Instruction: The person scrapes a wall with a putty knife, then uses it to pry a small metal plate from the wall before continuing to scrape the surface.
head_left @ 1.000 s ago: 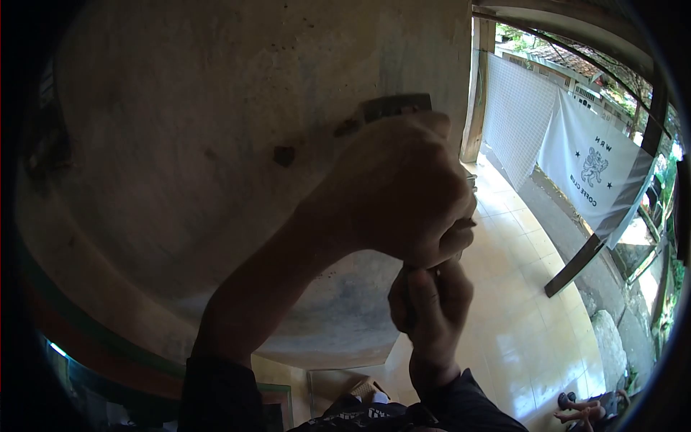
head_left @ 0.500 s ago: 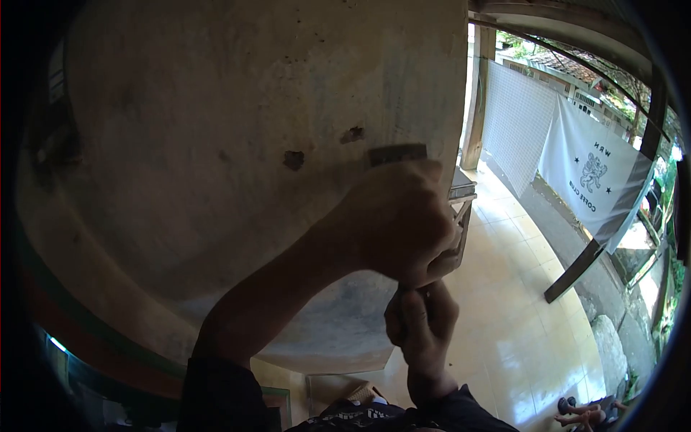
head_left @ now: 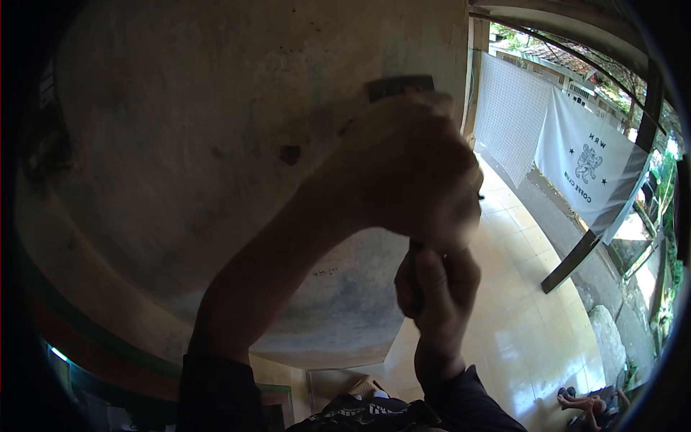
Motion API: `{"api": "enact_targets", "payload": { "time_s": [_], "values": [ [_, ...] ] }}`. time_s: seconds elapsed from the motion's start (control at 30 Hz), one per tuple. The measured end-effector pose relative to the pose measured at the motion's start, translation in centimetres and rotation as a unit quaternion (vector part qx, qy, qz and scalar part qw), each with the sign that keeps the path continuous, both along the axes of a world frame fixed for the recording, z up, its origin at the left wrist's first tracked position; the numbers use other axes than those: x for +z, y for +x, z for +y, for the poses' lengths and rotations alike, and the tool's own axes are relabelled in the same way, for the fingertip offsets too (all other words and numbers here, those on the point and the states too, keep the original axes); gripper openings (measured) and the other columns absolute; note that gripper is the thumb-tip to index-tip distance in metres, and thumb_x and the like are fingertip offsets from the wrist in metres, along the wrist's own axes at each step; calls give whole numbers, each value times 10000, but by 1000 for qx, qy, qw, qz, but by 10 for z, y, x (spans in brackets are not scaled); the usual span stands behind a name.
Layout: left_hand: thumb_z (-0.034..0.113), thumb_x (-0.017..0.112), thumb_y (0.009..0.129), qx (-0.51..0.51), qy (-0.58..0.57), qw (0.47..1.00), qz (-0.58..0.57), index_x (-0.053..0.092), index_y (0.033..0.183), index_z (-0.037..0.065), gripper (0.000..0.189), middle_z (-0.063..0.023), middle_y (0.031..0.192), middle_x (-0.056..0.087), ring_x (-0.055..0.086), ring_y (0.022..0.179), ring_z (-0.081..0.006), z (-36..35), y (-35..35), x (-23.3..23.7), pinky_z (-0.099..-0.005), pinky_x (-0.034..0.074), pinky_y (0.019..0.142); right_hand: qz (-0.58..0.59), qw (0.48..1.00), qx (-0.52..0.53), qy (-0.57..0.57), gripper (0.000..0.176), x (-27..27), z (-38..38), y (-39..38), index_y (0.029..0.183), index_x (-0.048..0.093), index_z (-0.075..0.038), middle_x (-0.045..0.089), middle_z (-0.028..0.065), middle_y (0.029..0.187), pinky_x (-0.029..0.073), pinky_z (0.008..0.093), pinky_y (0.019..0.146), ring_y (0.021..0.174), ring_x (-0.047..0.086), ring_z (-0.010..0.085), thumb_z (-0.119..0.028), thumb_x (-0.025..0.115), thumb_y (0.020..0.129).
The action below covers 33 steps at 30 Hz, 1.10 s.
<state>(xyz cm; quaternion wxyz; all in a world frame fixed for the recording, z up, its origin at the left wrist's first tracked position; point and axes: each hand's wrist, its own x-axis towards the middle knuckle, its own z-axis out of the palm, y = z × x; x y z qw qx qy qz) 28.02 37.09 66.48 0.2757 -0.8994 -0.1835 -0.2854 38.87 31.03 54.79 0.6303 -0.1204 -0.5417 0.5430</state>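
My left hand [head_left: 421, 173] is closed just under the dark flat blade of a scraper-like tool [head_left: 400, 87], which lies against the stained wall [head_left: 216, 108]. Below it, my right hand [head_left: 439, 288] wraps round the lower end of the same tool, its thumb on top. Most of the handle is hidden by my fingers. Two chipped spots show in the plaster beside my left wrist, one of them a dark hole [head_left: 290, 154].
The wall's right edge stands beside my hands. Beyond it are a tiled floor [head_left: 511, 288], a wooden post [head_left: 572, 266] and a hanging white banner [head_left: 586, 162]. Another person's legs [head_left: 586, 405] show at the bottom right.
Both hands have moved up and slightly right, carrying the tool, and its blade is now higher on the wall. The view has shifted slightly.
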Motion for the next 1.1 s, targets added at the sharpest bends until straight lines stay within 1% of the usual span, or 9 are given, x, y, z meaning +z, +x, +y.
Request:
{"api": "enact_targets", "payload": {
  "time_s": [0.07,0.3,0.47,0.6,0.67,0.77,0.8,1.0,1.1],
  "values": [
    [150,611,531,-16,-55,998,-3,489,424,130,164,-29,411,424,406,398,-188,-6,-1,-9,-326,421,537,-4,1000,-8,1,171,-12,-7,-1,1019,495,46,449,-11,565,283,190,404,440,397,25,-104,435,964],
    [184,623,557,30,-8,999,7,541,443,80,175,-60,432,488,463,417,-209,2,5,6,-354,438,558,16,1000,-27,-2,201,-3,13,-4,972,499,24,454,-5,546,244,188,376,403,366,25,-173,459,966],
    [187,628,587,69,-59,995,33,548,451,73,195,-80,452,515,488,429,-227,-6,2,-10,-373,453,545,19,999,-43,-6,207,-14,4,-6,958,498,21,447,-7,543,237,190,371,398,360,25,-184,471,964],
    [174,628,577,40,-43,998,20,540,450,80,180,-62,442,506,488,424,-220,6,4,0,-372,450,537,-6,999,-47,-11,211,0,19,1,945,499,25,444,-9,543,246,187,371,399,365,28,-183,470,964],
    [146,610,560,-23,69,995,-62,503,427,106,175,-40,420,473,435,382,-197,12,6,0,-361,440,537,-2,999,-49,-5,213,-1,17,2,940,500,27,450,-7,549,248,186,371,400,369,29,-182,467,964],
    [133,605,553,1,-58,998,-23,472,416,132,191,-24,409,446,403,369,-179,-3,0,-10,-345,431,549,-11,998,-51,23,220,-8,2,3,939,501,36,461,-4,567,255,184,378,411,386,31,-178,463,965],
    [136,601,559,-42,-22,998,-49,443,410,141,217,-19,397,414,377,359,-164,-4,-3,-16,-329,423,565,-27,998,-53,14,221,-11,-5,3,956,504,46,461,-5,570,259,182,383,416,392,31,-172,462,964],
    [140,604,539,-29,9,998,-59,446,423,141,196,-11,396,399,370,359,-164,5,-8,8,-329,426,580,-41,999,-23,17,230,16,9,4,1070,503,71,464,-12,608,278,184,403,446,400,19,-126,451,963],
    [138,600,535,-24,-5,998,-56,439,423,139,196,-20,399,395,377,365,-172,-4,-15,-6,-334,417,568,-61,998,-29,20,212,2,-1,0,1076,501,69,460,-13,617,281,182,407,452,398,18,-101,454,958]
  ]
}}
